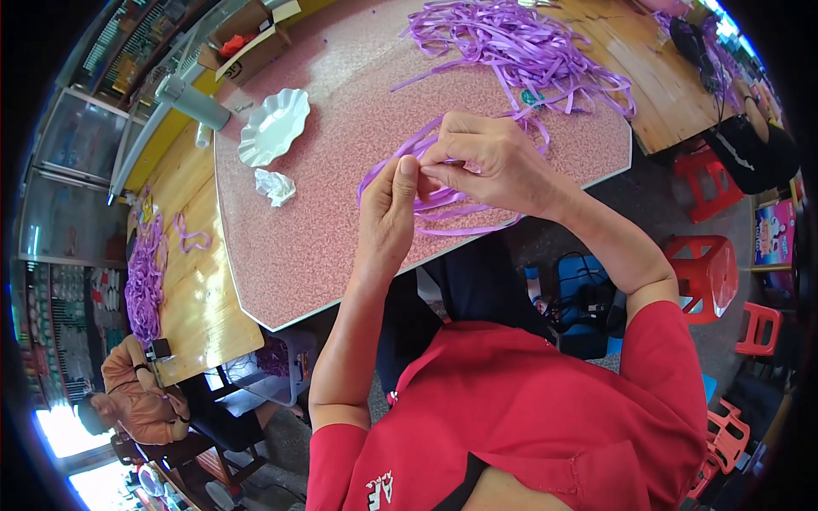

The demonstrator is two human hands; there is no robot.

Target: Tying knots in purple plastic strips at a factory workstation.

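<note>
Gripping purple ribbon (pixel 440 201), right of the scalloped plate (pixel 274 128)

Hands, two, mine. Left hand (pixel 388 209): thumb and fingers closed in a pinch. Right hand (pixel 503 162): likewise closed, tips meeting the left's. Both appear to grip a strand; my fingers hide which one.

Progress, as I judge it: partway. The ribbon at my fingers lies in long loose loops, with no fastening that I can see. The heap waiting beyond looks unworked; I can pick out no finished piece.

Count, all placed from the plate:
- Ribbon heap (pixel 511 51), one, farther off to the right; strands too tangled to number.
- Second ribbon heap (pixel 145 285), one, nearer me, to the left.
- Crumpled white tissue (pixel 275 186), one, just on my side.
- Grey-green tumbler (pixel 196 104), one, just left.
- Open cardboard box (pixel 253 64), one, beyond.
- Scalloped plate itself, pale, one.
</note>
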